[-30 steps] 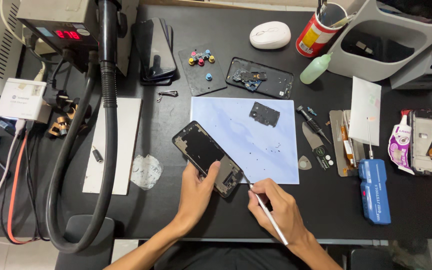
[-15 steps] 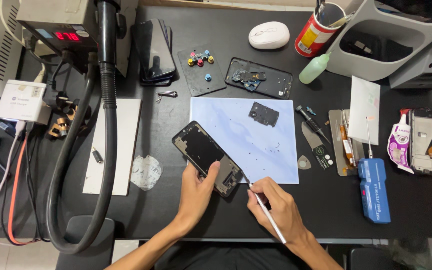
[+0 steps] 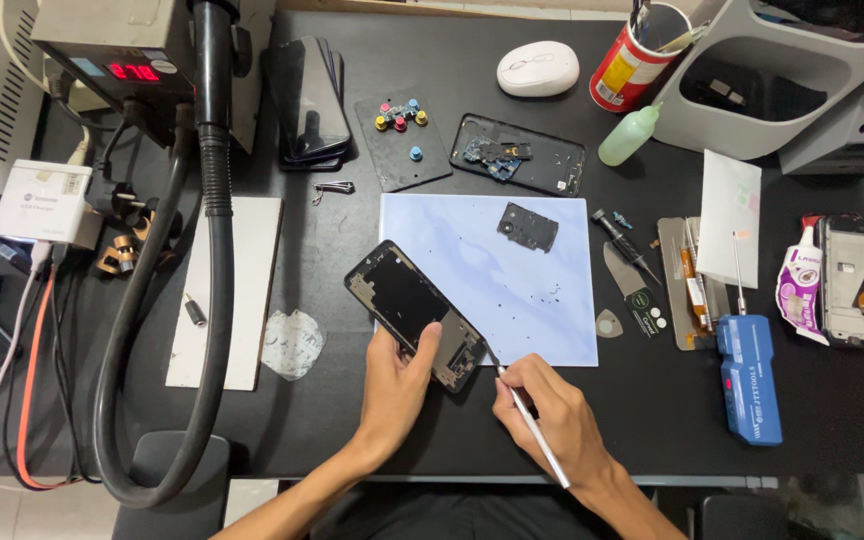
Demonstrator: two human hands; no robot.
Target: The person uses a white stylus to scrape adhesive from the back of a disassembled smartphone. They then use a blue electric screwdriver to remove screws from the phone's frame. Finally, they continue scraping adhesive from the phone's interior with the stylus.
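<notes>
Head view: opened phone frame under repair, black tabletop (image 3: 332, 420).
Left hand (image 3: 392, 385) fingers closed on the phone frame (image 3: 414, 312), thumb across its lower end; right hand (image 3: 550, 412) fingers pinch a slim metal tool (image 3: 532, 432), tip just beside the frame's corner. Risk: tip slipping, scattering the tiny screws (image 3: 552, 292) on the pale blue mat (image 3: 512, 320) beyond the fingers.

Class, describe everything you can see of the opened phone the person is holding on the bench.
The phone is a dark, flat rectangle lying slantwise, its top end pointing up-left. Its back is off, showing a black inner frame with small brownish parts at the corners and lower end. It lies half on the black table and half on the pale blue mat. The left hand pins its lower end, thumb across it. The right hand holds a thin silver tool, tip at the phone's lower corner.
</notes>
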